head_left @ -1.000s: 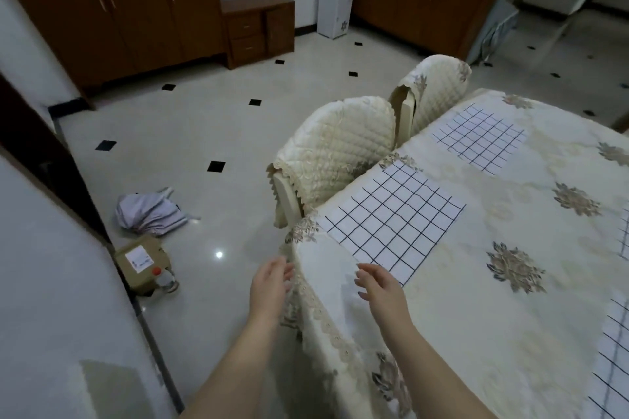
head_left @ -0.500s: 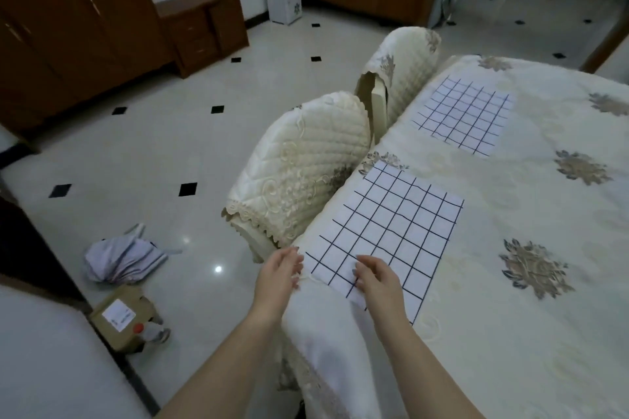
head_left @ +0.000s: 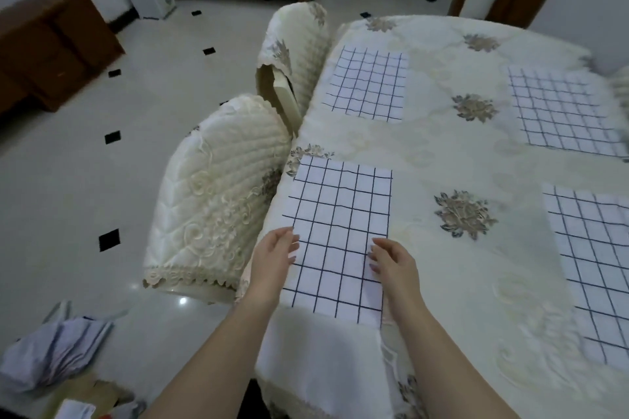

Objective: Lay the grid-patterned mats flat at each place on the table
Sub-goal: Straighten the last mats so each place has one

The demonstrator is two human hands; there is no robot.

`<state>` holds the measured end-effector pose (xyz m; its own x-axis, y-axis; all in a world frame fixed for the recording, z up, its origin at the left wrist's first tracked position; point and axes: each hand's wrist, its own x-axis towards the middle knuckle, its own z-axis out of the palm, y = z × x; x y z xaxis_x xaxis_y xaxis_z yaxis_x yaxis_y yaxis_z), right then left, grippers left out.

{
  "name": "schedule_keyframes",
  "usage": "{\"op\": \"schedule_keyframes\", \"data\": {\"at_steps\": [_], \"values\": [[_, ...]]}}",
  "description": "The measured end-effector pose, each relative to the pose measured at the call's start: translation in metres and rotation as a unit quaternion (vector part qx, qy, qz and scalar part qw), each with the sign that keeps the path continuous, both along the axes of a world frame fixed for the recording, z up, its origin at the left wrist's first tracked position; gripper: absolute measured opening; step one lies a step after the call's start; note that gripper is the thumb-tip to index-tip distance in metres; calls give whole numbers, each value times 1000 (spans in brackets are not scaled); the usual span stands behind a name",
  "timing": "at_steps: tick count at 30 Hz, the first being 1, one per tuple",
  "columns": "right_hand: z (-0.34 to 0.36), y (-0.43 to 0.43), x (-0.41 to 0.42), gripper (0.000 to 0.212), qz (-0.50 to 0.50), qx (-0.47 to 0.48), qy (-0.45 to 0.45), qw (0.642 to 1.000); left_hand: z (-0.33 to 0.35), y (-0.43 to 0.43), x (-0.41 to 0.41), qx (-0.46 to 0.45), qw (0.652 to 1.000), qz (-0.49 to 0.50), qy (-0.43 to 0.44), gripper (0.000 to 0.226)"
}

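Note:
A white mat with a dark grid (head_left: 337, 221) lies flat on the cream tablecloth at the near left place. My left hand (head_left: 272, 262) rests on its left edge and my right hand (head_left: 391, 260) on its right edge, fingers spread on the fabric. Three more grid mats lie flat: one at the far left (head_left: 367, 85), one at the far right (head_left: 561, 109), and one at the near right (head_left: 595, 269), cut off by the frame edge.
The table (head_left: 459, 153) carries a cream floral cloth that hangs over the near corner. Two quilted chair backs (head_left: 218, 214) (head_left: 296, 54) stand against its left side. On the floor at lower left lie folded cloths (head_left: 51, 350) and a cardboard box (head_left: 81, 401).
The view has swung right and closer over the table. Both hands moved forward from the table corner onto the near mat's two side edges.

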<state>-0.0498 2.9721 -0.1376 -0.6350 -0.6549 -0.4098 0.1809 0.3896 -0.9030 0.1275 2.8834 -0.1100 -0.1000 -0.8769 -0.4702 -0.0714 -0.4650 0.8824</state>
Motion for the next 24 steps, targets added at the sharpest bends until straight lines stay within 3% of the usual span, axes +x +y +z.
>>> {"op": "schedule_keyframes", "data": {"at_steps": [5,12,18,24], "values": [[0,3,2,20,-64,8,3,998,-5,-25,-1,-3,999,-44,-21,20],[6,-3,-2,22,-111,87,62,988,-18,-68,10,-9,986,-53,-159,29],[0,-11,-8,27,-100,200,82,971,-22,-87,9,14,972,-110,-208,29],[3,-9,-6,17,-74,248,137,956,-31,-99,7,9,954,-127,-271,25]]}}
